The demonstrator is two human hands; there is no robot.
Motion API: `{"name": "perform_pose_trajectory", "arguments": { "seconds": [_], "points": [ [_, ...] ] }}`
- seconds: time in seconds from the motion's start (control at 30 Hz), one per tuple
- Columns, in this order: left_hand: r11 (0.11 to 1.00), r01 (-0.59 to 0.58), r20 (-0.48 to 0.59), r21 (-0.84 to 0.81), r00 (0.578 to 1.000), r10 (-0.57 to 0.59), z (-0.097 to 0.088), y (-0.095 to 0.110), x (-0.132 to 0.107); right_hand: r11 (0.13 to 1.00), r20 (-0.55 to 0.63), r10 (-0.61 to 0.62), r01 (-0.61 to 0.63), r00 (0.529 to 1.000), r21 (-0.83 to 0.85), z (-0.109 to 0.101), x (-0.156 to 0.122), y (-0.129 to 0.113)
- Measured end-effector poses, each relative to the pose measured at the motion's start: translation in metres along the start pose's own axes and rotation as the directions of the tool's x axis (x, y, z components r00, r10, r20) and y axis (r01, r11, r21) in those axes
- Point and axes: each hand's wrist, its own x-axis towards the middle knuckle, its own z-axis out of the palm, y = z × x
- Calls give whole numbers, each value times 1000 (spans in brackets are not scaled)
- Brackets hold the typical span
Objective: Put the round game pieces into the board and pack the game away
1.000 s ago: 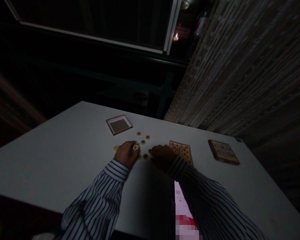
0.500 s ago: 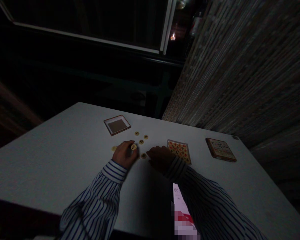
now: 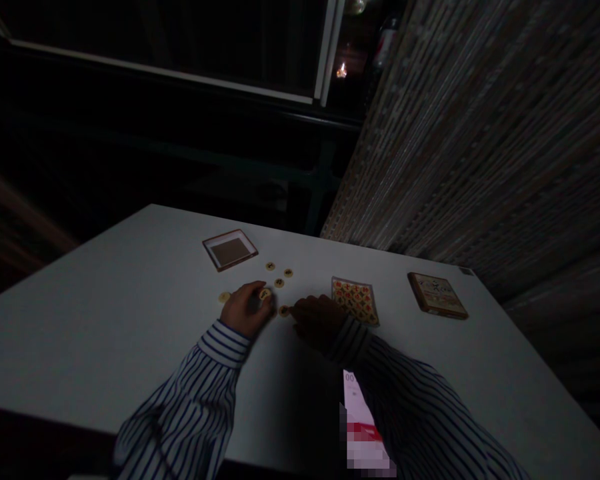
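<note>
My left hand is closed, pinching a round xiangqi piece between thumb and index finger, its marked face turned up. My right hand reaches in from the right, thumb apart from the curled fingers; its fingertips meet the right edge of a flat xiangqi piece. Shadow hides much of that hand's underside. Just beyond both hands lie three loose pieces, the closest being a dark-marked piece. Another pale piece rests left of my left hand. Behind my right wrist sits a square pack of pieces in rows, partly covered.
An open box half lies at the back left of the white table. On the right is a lidded wooden-looking box. A lit phone lies under my right forearm. A string curtain hangs behind the far edge.
The right fingertips have come up against the nearest flat piece, from a small gap before. My left hand keeps its piece, now tilted slightly. The whole view has shifted a little.
</note>
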Motion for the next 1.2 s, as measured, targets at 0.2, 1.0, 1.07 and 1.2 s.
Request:
{"name": "perform_pose_trajectory", "arguments": {
  "seconds": [0.2,1.0,1.07,1.2],
  "points": [
    [1000,-4,2,-29,1000,4,0,1,-1,999,1,17,-17,1000,-33,-4,-1,7],
    [994,-104,-8,-39,995,103,-1,2,2,999,-98,32,-29,995,29,-13,-11,28],
    [993,-112,3,-38,994,112,-1,2,2,998,-140,34,-27,990,51,-10,-16,32],
    [992,-116,-14,-51,993,115,1,2,1,997,-240,40,-22,970,78,2,-25,40]
  ]
}}
